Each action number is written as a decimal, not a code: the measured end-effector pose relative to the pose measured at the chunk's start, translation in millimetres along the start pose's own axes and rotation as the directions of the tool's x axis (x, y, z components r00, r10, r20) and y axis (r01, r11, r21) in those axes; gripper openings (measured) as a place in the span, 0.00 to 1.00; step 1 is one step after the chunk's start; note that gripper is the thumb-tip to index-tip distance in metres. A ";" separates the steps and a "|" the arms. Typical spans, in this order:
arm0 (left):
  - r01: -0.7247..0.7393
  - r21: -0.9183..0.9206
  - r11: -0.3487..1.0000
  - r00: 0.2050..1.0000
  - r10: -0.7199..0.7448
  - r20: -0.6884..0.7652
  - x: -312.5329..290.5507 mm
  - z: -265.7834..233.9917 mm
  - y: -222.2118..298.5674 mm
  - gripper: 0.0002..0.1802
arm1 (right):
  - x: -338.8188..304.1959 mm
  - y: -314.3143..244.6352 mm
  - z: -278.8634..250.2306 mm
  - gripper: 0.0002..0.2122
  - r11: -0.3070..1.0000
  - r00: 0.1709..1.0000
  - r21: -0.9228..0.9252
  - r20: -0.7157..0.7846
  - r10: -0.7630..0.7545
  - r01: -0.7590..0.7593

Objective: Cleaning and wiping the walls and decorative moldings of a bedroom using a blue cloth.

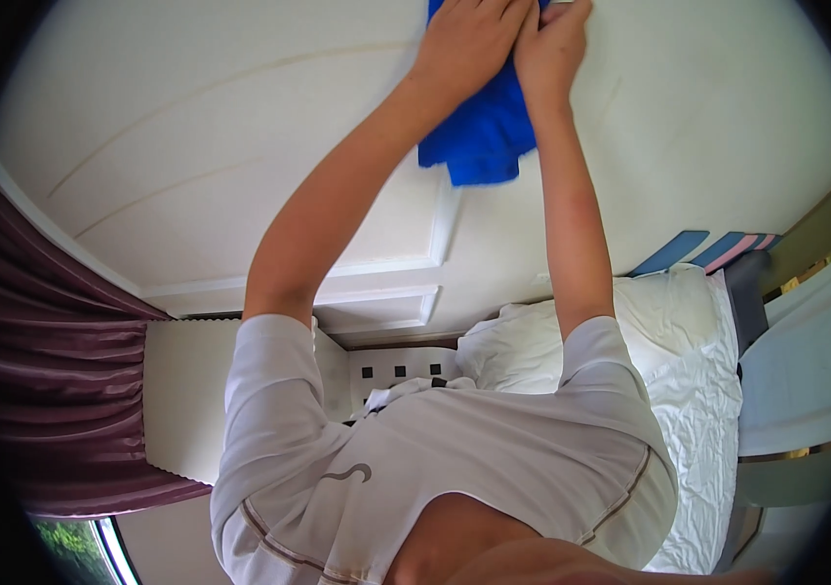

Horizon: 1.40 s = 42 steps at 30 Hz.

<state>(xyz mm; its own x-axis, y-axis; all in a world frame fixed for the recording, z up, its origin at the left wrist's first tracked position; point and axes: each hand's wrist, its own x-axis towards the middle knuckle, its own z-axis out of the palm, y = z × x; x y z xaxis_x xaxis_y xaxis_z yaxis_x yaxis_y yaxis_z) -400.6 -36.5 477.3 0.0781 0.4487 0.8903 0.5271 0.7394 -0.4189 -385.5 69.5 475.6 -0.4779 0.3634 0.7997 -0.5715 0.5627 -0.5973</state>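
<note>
Both my arms stretch up to a pale wall [337, 127], and my hands meet at the upper edge of the head view. A blue cloth [484, 132] hangs down from under them, its lower end loose against the wall. My left hand [469, 44] is closed on the cloth's upper part, its fingertips cut off by the picture's edge. Close beside it, my right hand [552, 49] has bent fingers on the cloth's right edge and touches the left hand. How its fingertips grip is partly hidden.
White wall moulding [386, 265] runs below the cloth. A purple curtain [64, 361] hangs at the left, beside a pale panel [186, 400] with a scalloped edge. A bed with rumpled white bedding [698, 419] stands at the right, near blue and pink striped panels [713, 252].
</note>
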 end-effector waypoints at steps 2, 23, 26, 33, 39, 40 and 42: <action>-0.006 -0.095 0.995 0.999 0.001 -0.048 -2.0 4.7 -7.5 0.25 | -10.5 -1.0 4.3 0.19 0.998 0.999 0.042 -0.032 -0.040 0.041; 0.461 -0.446 0.767 0.689 0.007 0.724 -367.9 58.1 146.9 0.30 | -403.6 259.2 36.6 0.26 0.997 0.988 -0.076 0.153 -0.022 0.033; 0.320 -0.352 0.880 0.567 0.120 0.815 -433.9 54.2 173.6 0.32 | -448.0 244.0 34.8 0.18 0.891 0.855 0.026 0.294 0.427 -0.454; 0.175 -0.406 0.897 0.506 0.271 0.819 -439.0 54.1 165.9 0.34 | -473.4 266.2 41.6 0.29 0.171 0.422 0.414 0.650 0.632 -0.894; -0.068 -0.292 0.954 0.515 0.284 0.809 -477.2 21.7 107.5 0.30 | -466.4 258.4 58.8 0.13 -0.555 0.016 0.331 0.869 0.495 -0.763; -0.163 -0.262 0.951 0.529 0.309 0.790 -491.4 6.7 94.0 0.30 | -461.4 245.3 70.5 0.11 -0.596 -0.055 0.316 0.852 0.520 -0.739; -0.349 -0.203 0.915 0.544 0.374 0.751 -516.9 -23.5 71.1 0.29 | -462.2 232.3 104.2 0.11 -0.583 -0.104 0.200 0.889 0.445 -0.787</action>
<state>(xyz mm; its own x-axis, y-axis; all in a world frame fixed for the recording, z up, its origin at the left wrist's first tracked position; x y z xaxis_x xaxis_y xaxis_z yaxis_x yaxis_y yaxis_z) -383.6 -227.7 -8.4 -0.3958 0.8978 0.1931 0.6269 0.4178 -0.6576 -366.8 -45.0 -39.1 -0.7981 -0.4476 -0.4034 0.5762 -0.7628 -0.2936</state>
